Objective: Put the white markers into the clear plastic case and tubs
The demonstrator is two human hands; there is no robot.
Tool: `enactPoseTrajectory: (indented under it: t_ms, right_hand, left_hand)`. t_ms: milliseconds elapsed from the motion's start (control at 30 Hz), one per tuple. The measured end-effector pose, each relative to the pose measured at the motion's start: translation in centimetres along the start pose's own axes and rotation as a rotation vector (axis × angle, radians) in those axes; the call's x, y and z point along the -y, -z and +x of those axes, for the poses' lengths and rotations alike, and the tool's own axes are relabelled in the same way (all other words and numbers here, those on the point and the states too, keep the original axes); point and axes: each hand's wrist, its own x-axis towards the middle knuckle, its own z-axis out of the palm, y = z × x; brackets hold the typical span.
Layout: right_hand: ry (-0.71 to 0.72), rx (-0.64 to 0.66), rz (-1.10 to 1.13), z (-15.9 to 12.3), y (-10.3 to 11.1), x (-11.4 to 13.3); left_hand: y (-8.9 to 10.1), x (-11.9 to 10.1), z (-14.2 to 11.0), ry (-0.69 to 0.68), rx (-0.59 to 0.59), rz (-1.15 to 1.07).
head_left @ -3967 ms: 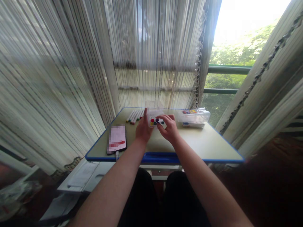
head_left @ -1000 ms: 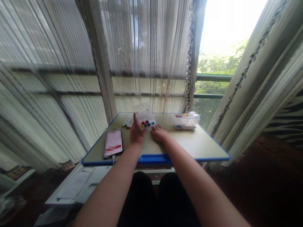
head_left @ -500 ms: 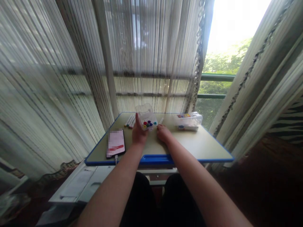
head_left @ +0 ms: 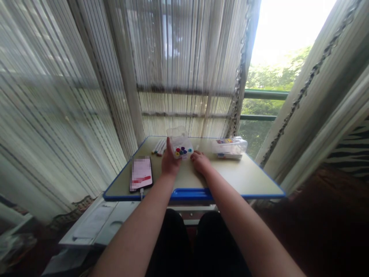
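Observation:
My left hand (head_left: pixel 170 163) is closed around the left side of a clear plastic case (head_left: pixel 187 154), thumb up. Its lid (head_left: pixel 177 132) stands raised at the back, and several round coloured marker ends show inside: red, purple, yellow, green, blue and teal. Just right of the case, my right hand (head_left: pixel 201 161) is low over the tabletop with its fingers curled. A faint white marker (head_left: pixel 196 147) juts out beyond those fingertips; where they grip it is hard to make out. Several white markers with coloured ends (head_left: pixel 158 147) lie left of the case.
On the blue-edged table (head_left: pixel 253 181), a phone (head_left: pixel 141 173) with a cable lies front left. A clear pencil case (head_left: pixel 232 146) with pens stands back right. A blue trough (head_left: pixel 191 193) runs along the front edge. Curtains (head_left: pixel 184 69) hang behind; a white drawer unit (head_left: pixel 95 227) stands lower left.
The view has shifted slightly. The plastic case and my left hand appear a touch further right, and my right hand's fingers have moved slightly. Nothing has been let go.

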Motion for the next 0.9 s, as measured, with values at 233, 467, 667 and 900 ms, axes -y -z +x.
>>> enactPoseTrajectory:
  t_ms: [233, 467, 667, 900]
  right_hand:
    - [0.021, -0.008, 0.066, -0.3, 0.1, 0.2]
    - [0.260, -0.488, 0.536, -1.0, 1.7, 0.9]
    - [0.282, -0.915, 1.117, -2.5, 3.6, 2.3]
    - [0.076, -1.055, 1.593, -3.1, 6.0, 2.5]
  left_hand:
    - [0.2, -0.3, 0.0, -0.009, 0.016, -0.050]
    - [0.1, -0.5, 0.1, 0.064, 0.083, -0.023]
    - [-0.2, 0.1, 0.0, 0.021, 0.068, -0.031]
    - [-0.4, 0.3, 0.1, -0.024, 0.066, -0.003]
